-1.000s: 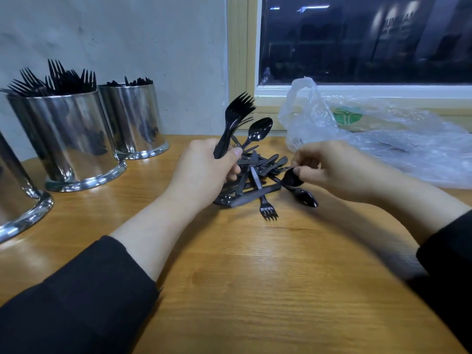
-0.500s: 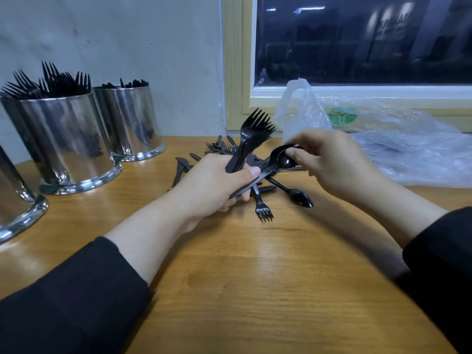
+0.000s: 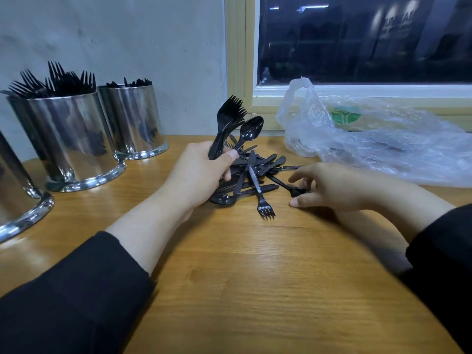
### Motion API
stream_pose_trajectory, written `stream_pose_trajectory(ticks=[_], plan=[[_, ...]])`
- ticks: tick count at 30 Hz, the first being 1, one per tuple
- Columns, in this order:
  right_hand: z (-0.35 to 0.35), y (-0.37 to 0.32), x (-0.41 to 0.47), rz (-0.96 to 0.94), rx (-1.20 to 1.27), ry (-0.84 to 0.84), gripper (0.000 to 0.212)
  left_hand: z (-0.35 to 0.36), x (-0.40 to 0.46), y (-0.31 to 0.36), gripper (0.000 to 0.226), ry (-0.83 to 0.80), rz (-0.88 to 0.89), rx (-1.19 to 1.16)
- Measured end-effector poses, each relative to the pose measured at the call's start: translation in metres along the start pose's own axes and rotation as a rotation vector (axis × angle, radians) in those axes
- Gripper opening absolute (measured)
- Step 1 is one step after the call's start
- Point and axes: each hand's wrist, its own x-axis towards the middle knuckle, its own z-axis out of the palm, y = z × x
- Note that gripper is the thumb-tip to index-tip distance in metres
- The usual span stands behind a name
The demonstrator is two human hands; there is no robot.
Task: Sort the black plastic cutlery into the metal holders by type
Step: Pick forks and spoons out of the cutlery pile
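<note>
Eatery service counter: metal holders (image 3: 69, 139) of disposable forks, wooden counter (image 3: 255, 277), window (image 3: 362, 39).

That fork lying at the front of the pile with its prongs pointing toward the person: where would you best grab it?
Probably by the bare lower handle just above the prongs. The fork lies flat on the table, prongs nearest the person, while its far end is buried in the cutlery pile. Pinch the narrow handle across its width from above, coming in from the near side, then slide it out toward you.
</note>
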Motion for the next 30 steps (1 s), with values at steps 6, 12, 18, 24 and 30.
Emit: stream_pose_trajectory(ticks=[6, 12, 18, 24, 30], plan=[[0.003, 0.001, 0.004, 0.030, -0.012, 0.074, 0.048, 0.001, 0.000, -0.001, 0.018, 0.007, 0.002, -0.008], [-0.001, -0.002, 0.001, 0.044, 0.023, 0.192, 0.034, 0.002, 0.000, 0.000, 0.019, 0.010, 0.016, -0.010], [-0.004, -0.005, 0.002, 0.048, 0.144, 0.502, 0.023, 0.002, 0.000, -0.001, 0.020, 0.021, 0.024, -0.014], [-0.011, -0.001, 0.002, -0.098, 0.265, 0.828, 0.018, 0.003, -0.001, 0.000, 0.020, 0.026, 0.036, -0.012], [-0.020, -0.003, -0.005, -0.239, 0.287, 0.976, 0.018, 0.003, -0.001, 0.001, 0.016, 0.065, 0.034, -0.082]])
